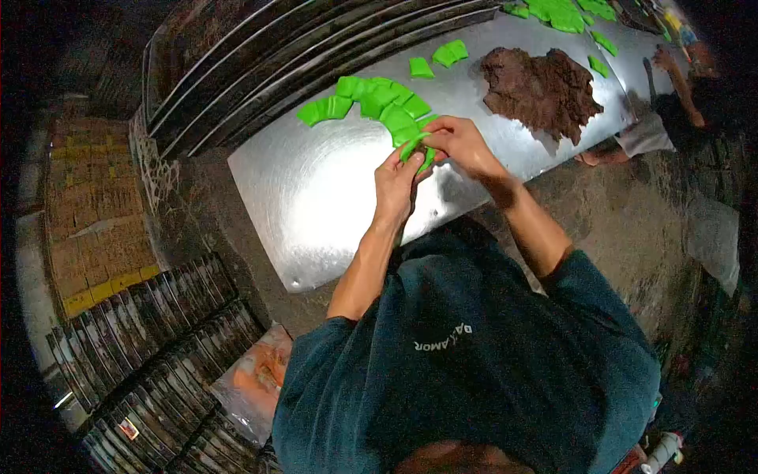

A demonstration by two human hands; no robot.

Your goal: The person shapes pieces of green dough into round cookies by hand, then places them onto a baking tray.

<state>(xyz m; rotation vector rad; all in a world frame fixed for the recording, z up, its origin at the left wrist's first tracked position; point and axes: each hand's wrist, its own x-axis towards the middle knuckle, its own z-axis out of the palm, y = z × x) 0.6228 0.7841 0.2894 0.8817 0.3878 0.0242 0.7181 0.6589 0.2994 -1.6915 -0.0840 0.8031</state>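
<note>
Metal tabletop [272,178] is topped by a brown doughy mass [541,96]; left of it, a green dough-like piece [410,148] is pinched by half-curled left hand [392,186] and right hand [466,148] (best pressed lightly, evenly).

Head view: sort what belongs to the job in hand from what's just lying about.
In the job:
- green piece, in left hand and right hand
- green pieces on the table
- probably the brown mass

Seemingly lying about:
- plastic bag
- dark stacks
</note>
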